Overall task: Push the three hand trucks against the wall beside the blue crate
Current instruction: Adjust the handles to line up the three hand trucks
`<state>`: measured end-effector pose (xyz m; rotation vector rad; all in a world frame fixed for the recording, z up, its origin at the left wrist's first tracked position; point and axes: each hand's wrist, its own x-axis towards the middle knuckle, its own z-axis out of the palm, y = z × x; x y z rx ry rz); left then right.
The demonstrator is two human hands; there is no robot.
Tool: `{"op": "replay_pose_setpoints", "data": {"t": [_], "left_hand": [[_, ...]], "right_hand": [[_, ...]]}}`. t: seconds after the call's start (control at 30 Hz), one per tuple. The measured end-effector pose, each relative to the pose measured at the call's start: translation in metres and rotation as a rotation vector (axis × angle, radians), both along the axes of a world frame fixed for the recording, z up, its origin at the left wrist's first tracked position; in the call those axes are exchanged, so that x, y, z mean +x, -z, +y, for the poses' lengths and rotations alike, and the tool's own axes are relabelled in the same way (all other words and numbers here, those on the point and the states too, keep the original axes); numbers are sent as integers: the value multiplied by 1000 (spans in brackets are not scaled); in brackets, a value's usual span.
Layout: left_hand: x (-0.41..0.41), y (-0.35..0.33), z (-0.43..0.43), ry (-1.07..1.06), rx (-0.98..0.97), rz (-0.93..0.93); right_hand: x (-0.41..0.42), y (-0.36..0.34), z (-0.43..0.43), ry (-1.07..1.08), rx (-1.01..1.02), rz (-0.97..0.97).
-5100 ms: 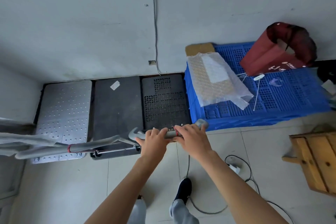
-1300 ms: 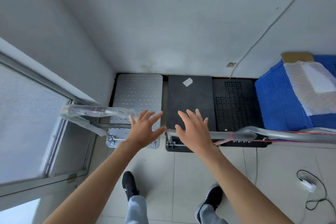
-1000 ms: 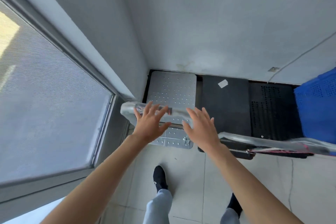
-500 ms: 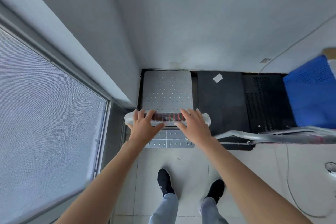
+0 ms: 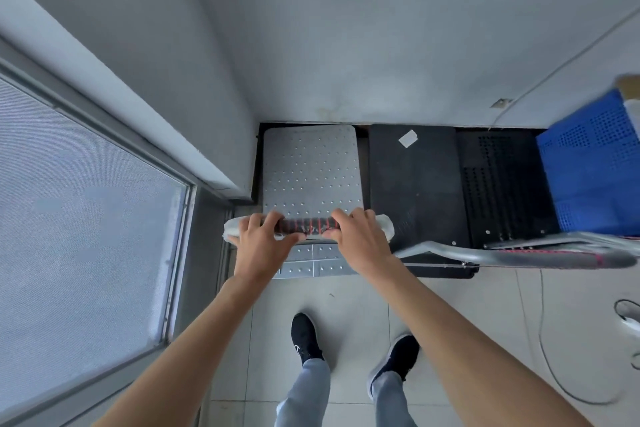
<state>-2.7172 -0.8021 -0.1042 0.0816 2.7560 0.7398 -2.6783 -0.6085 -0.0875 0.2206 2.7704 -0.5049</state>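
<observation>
Three hand trucks stand side by side with their decks against the far wall: a silver studded one [image 5: 311,166] at the left, a plain black one [image 5: 415,184] in the middle, a perforated black one [image 5: 502,184] at the right. The blue crate [image 5: 592,166] sits right of them. My left hand [image 5: 261,243] and my right hand [image 5: 358,239] both grip the plastic-wrapped handle [image 5: 308,226] of the silver truck. The grey handles [image 5: 512,253] of the two black trucks stretch to the right.
A window [image 5: 79,236] with a grey frame fills the left side, close to the silver truck. A white cable [image 5: 543,340] lies on the tiled floor at the right. My two black shoes [image 5: 304,336] stand just behind the trucks.
I have turned from the right-hand truck to the left one. My open hands reached the silver truck's wrapped handle and have closed around it.
</observation>
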Motion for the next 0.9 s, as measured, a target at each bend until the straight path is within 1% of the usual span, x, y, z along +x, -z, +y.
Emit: {"op": "replay_pose_setpoints", "data": {"t": [0.2, 0.3, 0.43, 0.63, 0.77, 0.83, 0.9], "left_hand": [[21, 4, 14, -4, 15, 14], [25, 7, 17, 31, 0, 10], [28, 6, 15, 61, 8, 56], [22, 4, 9, 68, 30, 49], [9, 2, 9, 71, 52, 84], [1, 0, 12, 63, 54, 61], [-5, -1, 15, 70, 40, 43]], "right_hand": [[19, 5, 14, 26, -33, -4], [28, 6, 18, 60, -41, -5], [34, 2, 17, 79, -81, 6], [32, 4, 8, 105, -83, 17], [23, 1, 3, 131, -96, 27], [16, -4, 3, 131, -59, 18], [10, -8, 4, 116, 24, 14]]}}
